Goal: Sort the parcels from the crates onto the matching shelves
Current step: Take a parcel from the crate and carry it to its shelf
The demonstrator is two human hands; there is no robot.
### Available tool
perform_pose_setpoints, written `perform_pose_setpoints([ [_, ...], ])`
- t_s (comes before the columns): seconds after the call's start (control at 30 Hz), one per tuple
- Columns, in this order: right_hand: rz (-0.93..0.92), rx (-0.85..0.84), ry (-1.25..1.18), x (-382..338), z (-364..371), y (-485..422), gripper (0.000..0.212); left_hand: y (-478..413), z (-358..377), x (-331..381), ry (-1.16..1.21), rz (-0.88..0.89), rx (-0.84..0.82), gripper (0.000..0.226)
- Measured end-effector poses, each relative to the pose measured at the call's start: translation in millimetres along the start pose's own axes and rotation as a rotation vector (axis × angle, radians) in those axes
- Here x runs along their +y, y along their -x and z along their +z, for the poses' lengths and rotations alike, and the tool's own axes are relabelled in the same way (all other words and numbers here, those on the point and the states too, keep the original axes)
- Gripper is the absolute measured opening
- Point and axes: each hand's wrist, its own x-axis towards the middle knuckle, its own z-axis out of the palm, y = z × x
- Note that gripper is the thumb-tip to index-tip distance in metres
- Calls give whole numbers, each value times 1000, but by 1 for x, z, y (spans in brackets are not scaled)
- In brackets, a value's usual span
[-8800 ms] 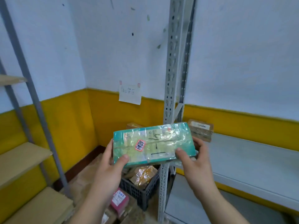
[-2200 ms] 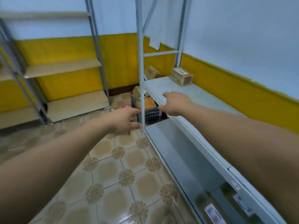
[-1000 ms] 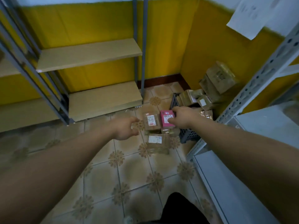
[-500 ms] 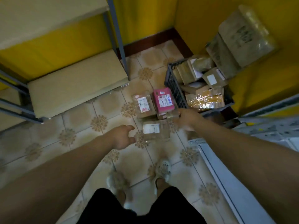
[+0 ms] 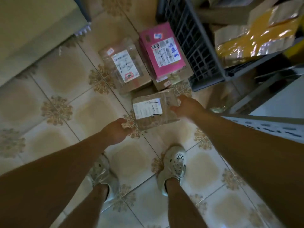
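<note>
Head view, looking straight down at patterned beige tiled floor (image 5: 69, 74). Brown cardboard parcel with white label (image 5: 154, 111) lies flat on it. Right hand (image 5: 185, 106) touches its right edge, grip unclear from blur. Left hand (image 5: 116, 130) is loosely curled, holds nothing, just beside the parcel's near-left corner. Beyond it: taped cardboard parcel with handwritten label (image 5: 125, 66), pink box (image 5: 162, 50) touching dark plastic lattice crate (image 5: 194, 46). Crate holds yellow-taped parcel (image 5: 256, 38).
</note>
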Motion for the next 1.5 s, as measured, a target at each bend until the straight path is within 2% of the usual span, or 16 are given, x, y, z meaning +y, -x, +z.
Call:
perform_pose_setpoints([
  [0.13,-18,46,-103,6,43,-84,61,-80,27,-11,89,-65,7,57],
  [0.27,13,106,-394,15,73,-140,80,-129,52,-10,351,-135,35,57],
  [0.33,49,89,-488,19,85,-150,82,-140,61,-4,541,-153,-37,52],
  [0.43,79,121,-506,25,91,-152,84,-140,67,1,722,-172,-69,41],
  [0.57,173,66,-611,33,93,-121,91,-113,67,-3,777,-182,-45,54],
  [0.73,316,111,-723,10,77,-46,116,-38,38,0,791,-96,49,57],
  [0.83,372,161,-763,-2,61,3,110,13,8,-4,760,5,68,52],
  [0.93,339,244,-885,-24,35,72,104,77,-33,-4,691,95,101,48],
  [1.03,283,352,-1013,-53,5,149,80,142,-73,-1,629,215,129,47],
  [1.1,257,456,-1110,-71,-17,203,45,188,-100,1,608,306,131,43],
  [1.13,238,508,-1147,-80,-28,231,34,212,-112,2,592,348,129,40],
  [1.17,213,556,-1175,-87,-38,258,33,235,-124,4,568,392,128,37],
  [1.33,28,667,-1273,-110,-84,391,46,347,-163,22,401,621,81,51],
  [1.47,41,749,-1228,-111,-109,483,81,433,-175,46,298,830,84,54],
  [1.5,68,800,-1252,-108,-111,502,83,455,-176,54,279,877,98,57],
])
